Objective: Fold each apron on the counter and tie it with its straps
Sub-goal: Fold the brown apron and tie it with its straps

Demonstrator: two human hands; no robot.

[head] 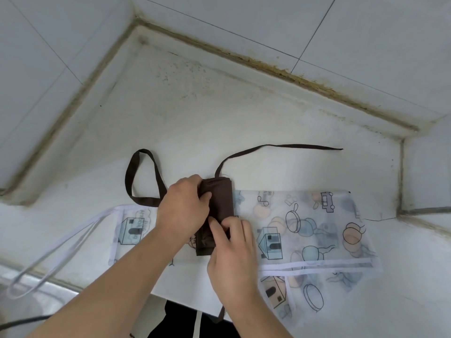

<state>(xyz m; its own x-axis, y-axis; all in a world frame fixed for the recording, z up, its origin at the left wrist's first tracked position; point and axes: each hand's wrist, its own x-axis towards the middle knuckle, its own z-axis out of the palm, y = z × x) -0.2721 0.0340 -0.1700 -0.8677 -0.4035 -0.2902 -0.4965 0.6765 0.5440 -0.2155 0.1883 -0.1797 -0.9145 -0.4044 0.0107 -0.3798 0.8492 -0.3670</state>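
Near the table's (195, 113) front edge, the left hand (183, 208) grips the folded brown apron (223, 201) while right hand (231, 250) fingers press it, partly hiding it atop the patterned apron (317, 230).

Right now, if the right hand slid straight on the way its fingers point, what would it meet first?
The right hand already rests on the folded dark brown fabric apron, fingers pointing up-left. Going on, it would likely meet the left hand, which grips the bundle's left edge, though depth is hard to judge.
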